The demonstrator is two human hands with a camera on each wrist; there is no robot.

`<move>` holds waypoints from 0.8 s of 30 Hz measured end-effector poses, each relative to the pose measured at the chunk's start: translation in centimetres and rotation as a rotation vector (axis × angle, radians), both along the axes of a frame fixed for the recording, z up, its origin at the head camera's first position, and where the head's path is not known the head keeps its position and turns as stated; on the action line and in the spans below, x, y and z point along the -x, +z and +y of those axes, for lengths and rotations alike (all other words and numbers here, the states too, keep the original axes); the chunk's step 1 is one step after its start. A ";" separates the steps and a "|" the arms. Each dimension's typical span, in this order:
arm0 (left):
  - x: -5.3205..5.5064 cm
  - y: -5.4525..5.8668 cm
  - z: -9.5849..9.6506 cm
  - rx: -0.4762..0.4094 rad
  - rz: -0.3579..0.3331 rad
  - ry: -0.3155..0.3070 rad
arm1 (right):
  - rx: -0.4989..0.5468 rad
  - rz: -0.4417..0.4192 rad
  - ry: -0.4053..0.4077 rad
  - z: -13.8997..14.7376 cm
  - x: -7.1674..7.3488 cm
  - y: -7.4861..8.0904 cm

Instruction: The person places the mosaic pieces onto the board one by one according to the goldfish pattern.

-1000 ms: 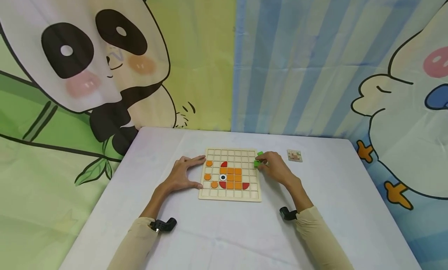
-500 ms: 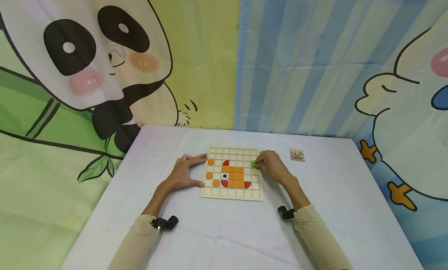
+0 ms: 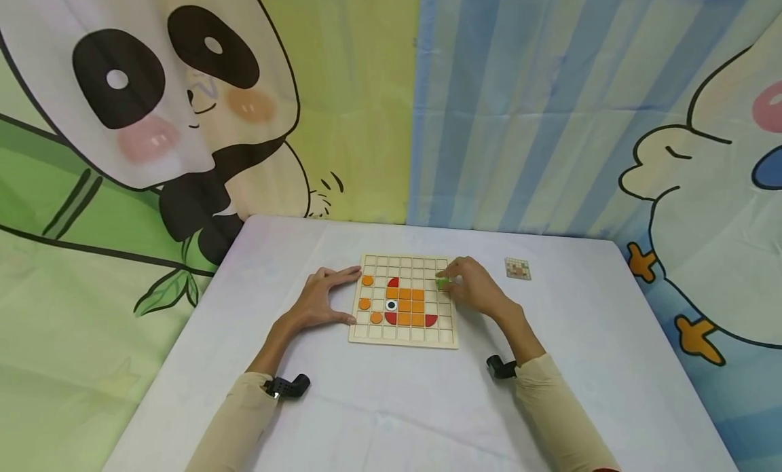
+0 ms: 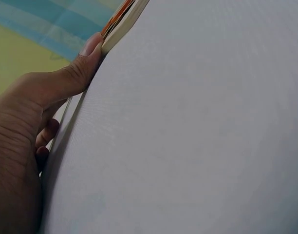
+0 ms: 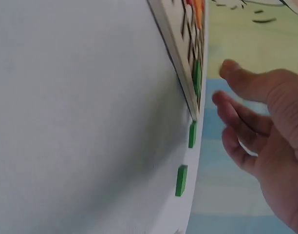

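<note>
A pale wooden grid board (image 3: 421, 336) lies on the table, bearing orange squares (image 3: 404, 307), orange discs (image 3: 364, 303), red quarter-round pieces (image 3: 431, 320) and a white eye piece (image 3: 391, 305). My left hand (image 3: 314, 302) spreads thumb and fingers along its left edge; the left wrist view shows the thumb (image 4: 85, 58) against the board's corner. A green tile (image 5: 196, 78) sits on the board near its right edge. My right hand (image 3: 479, 285) hovers by that tile, and in the right wrist view its thumb and fingers are parted with nothing between them.
Two more green tiles (image 5: 181, 180) lie on the white tablecloth (image 3: 391, 404) beside the board, hidden by the right hand in the head view. A small patterned card (image 3: 518, 269) lies to the back right. A cartoon-printed curtain (image 3: 354, 105) hangs behind the table.
My right hand has carried a green tile leftward from the board's right edge onto the grid, and its fingers have parted from it. The left hand stays at the left edge.
</note>
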State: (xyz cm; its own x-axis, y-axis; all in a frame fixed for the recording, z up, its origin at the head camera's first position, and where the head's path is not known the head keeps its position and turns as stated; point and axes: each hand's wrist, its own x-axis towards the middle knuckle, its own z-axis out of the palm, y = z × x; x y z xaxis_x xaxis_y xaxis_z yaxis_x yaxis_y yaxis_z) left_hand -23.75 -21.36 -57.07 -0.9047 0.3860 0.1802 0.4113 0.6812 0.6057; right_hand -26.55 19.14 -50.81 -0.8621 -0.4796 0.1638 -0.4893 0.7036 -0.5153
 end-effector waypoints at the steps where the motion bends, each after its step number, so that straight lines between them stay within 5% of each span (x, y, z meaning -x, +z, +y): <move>1: 0.1 0.0 0.0 -0.003 0.001 -0.001 | 0.005 -0.005 -0.033 0.4 0.2 0.1; 5: 0.2 0.1 0.1 -0.006 -0.005 -0.007 | -0.021 -0.047 -0.187 2.6 0.6 0.3; 9: 0.1 0.1 0.0 0.007 -0.002 0.001 | -0.066 -0.109 -0.234 4.4 0.6 0.2; 24: 0.1 -0.2 -0.2 0.009 0.003 0.002 | 0.004 -0.025 -0.173 4.2 0.7 -0.7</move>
